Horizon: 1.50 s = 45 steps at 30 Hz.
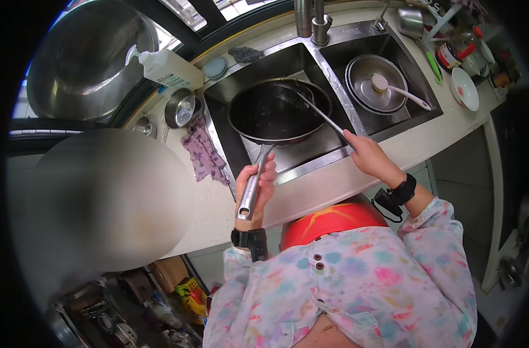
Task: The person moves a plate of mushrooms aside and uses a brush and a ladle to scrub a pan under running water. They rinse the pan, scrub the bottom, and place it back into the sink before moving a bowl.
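Observation:
My left hand (266, 178) is wrapped round the metal handle of a black frying pan (270, 110). The pan is held over the left basin of the sink (287, 168), its dark inside looking wet. In my right hand (369, 155) is a long metal-handled utensil (325, 118), slanting down to the left into the pan. Its far end blends into the dark pan, so its kind is hard to make out.
In the right basin sit nested metal bowls (366, 81) with a white-handled brush (401, 93). Left of the sink are a purple rag (203, 152), a metal cup (182, 109) and a white pump bottle (171, 71). A faucet (320, 26) stands behind; a white bowl (464, 90) is at right.

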### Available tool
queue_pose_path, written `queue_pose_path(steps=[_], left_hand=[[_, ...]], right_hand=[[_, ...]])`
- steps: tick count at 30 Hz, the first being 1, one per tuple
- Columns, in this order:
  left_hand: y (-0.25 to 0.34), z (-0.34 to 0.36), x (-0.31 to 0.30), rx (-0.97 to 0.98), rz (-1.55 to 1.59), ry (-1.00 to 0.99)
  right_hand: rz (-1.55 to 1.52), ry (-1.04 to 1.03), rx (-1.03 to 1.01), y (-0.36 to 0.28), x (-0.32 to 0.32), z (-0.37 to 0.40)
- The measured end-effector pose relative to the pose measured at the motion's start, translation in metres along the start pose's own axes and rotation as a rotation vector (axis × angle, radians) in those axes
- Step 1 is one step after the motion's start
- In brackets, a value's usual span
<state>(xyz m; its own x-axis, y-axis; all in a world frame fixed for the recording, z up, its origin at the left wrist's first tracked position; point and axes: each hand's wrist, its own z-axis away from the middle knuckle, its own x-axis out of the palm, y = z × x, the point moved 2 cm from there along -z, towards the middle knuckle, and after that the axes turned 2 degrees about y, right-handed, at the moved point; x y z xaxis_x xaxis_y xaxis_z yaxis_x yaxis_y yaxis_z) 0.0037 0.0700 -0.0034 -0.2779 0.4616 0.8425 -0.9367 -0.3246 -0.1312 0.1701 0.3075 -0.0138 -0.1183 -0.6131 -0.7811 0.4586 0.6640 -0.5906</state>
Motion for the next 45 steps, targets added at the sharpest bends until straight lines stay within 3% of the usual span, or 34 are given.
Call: queue_pose_path(steps=[3, 5, 14, 17, 18, 23, 26, 27, 29, 33, 34, 37, 38, 40, 41, 42, 43, 44, 45], left_hand=[[-0.012, -0.005, -0.002, -0.114, 0.281, -0.211], [-0.014, -0.004, 0.005, -0.097, 0.215, -0.109], [-0.027, 0.007, 0.106, -0.069, -0.47, 0.372], [-0.051, 0.019, 0.13, 0.038, -0.727, 0.517], [-0.053, 0.023, 0.134, -0.021, -0.802, 0.515], [-0.036, 0.023, 0.109, 0.014, -0.57, 0.378], [-0.012, 0.011, 0.067, -0.105, -0.271, 0.184], [-0.011, 0.006, 0.053, -0.105, -0.221, 0.172], [-0.012, 0.011, 0.03, 0.015, -0.443, 0.224], [-0.007, 0.024, 0.003, 0.053, -1.013, 0.463], [0.008, 0.026, -0.012, 0.07, -1.185, 0.516], [0.036, 0.032, -0.039, 0.133, -1.61, 0.584], [0.043, 0.034, -0.042, 0.099, -1.723, 0.645], [0.063, 0.038, -0.076, 0.5, -2.187, 0.496], [0.066, 0.036, -0.085, 0.72, -2.403, 0.404], [0.051, 0.038, -0.057, 0.565, -2.346, 0.635], [0.046, 0.037, -0.046, 0.623, -2.424, 0.666], [0.04, 0.034, -0.04, 0.68, -2.496, 0.707], [0.033, 0.032, -0.033, 0.734, -2.565, 0.76]], right_hand=[[-0.06, -0.041, -0.009, 0.001, -0.012, 0.003], [-0.181, -0.014, -0.07, 0.008, -0.019, 0.01], [-0.243, 0.02, 0.07, 0.032, -0.028, 0.037], [-0.244, 0.109, -0.026, 0.047, -0.023, 0.042], [-0.289, 0.129, -0.033, 0.051, -0.023, 0.042], [-0.528, 0.107, 0.028, 0.059, -0.008, 0.028], [-0.825, -0.147, 0.353, 0.036, -0.018, 0.019], [-0.839, -0.147, 0.362, 0.033, -0.013, 0.016], [-0.86, -0.146, 0.38, 0.029, 0.003, 0.01], [-0.8, -0.108, 0.342, 0.018, 0.028, -0.002], [-0.764, -0.201, 0.38, 0.007, 0.019, -0.003], [-0.378, -0.169, -0.042, 0.013, 0.023, -0.024], [-0.295, -0.105, -0.097, 0.018, 0.016, -0.036], [-0.13, 0.021, -0.213, 0.025, -0.018, -0.073], [-0.071, -0.048, -0.121, 0.016, -0.05, -0.096], [-0.107, 0.138, -0.17, 0.028, -0.063, -0.124], [-0.04, 0.151, -0.128, 0.032, -0.085, -0.154], [-0.003, 0.287, -0.281, 0.05, -0.095, -0.197], [0.054, 0.284, -0.179, 0.048, -0.115, -0.225]])
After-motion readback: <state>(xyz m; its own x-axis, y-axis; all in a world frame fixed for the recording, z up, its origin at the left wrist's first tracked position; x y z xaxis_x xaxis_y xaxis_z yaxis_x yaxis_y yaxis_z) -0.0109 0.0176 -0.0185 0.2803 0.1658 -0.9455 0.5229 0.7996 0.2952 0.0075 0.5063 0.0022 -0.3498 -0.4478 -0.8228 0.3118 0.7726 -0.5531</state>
